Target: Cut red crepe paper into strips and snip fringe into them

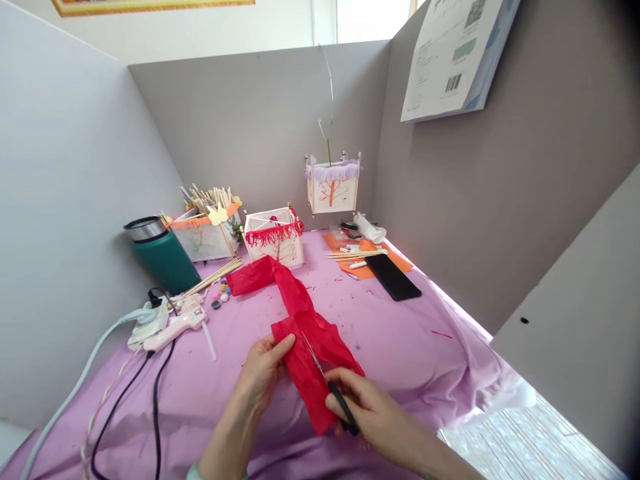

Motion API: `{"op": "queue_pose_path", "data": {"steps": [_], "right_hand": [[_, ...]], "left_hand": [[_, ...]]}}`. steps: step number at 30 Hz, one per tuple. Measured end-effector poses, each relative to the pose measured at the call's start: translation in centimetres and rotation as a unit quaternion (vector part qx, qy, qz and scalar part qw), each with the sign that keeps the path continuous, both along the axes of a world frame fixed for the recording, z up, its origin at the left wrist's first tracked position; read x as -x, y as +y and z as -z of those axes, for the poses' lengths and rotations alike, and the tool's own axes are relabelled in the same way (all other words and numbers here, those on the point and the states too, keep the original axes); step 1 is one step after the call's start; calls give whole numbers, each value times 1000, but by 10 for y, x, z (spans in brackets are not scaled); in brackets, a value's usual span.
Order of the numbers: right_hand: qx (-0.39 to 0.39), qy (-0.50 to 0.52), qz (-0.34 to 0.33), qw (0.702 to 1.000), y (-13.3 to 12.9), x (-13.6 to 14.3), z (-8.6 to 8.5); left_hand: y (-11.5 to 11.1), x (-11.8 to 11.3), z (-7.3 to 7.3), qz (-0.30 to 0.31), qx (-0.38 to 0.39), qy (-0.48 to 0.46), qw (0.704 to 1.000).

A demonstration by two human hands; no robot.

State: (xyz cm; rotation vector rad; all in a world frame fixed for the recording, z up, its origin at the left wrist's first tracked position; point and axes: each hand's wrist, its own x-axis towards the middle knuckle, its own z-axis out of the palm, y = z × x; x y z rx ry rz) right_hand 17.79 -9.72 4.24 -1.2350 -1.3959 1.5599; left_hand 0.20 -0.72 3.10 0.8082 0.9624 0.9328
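Observation:
Red crepe paper [300, 300] runs across the table in a long folded strip, its near end lifted toward me. My left hand [267, 367] pinches the paper's left edge between thumb and fingers. A pair of scissors with black handles [342, 408] is gripped in my right hand [363, 403]. Its blades lie along the paper, pointing away from me and slightly left. How far the blades are parted is hard to see. Beyond the paper stands a lantern-like frame [274, 243] with red fringe along its top.
At left are a pink glue gun [175, 330], cords, a green tumbler [163, 257] and a box of sticks [205, 233]. A black phone [393, 277] lies at right on orange sheets. A purple-fringed lantern [333, 187] hangs at the back. Grey partitions enclose the purple-covered table.

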Motion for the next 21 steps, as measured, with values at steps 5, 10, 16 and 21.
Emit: {"op": "queue_pose_path", "data": {"steps": [5, 10, 16, 21], "right_hand": [[-28, 21, 10, 999, 2, 5, 11], [-38, 12, 18, 999, 4, 7, 15], [-40, 4, 33, 999, 4, 12, 12], [-33, 32, 12, 999, 5, 12, 11]], "left_hand": [[2, 4, 2, 7, 6, -20, 1000], [2, 8, 2, 10, 11, -39, 999], [2, 12, 0, 21, 12, -53, 998], [2, 13, 3, 32, -1, -54, 998]]}}
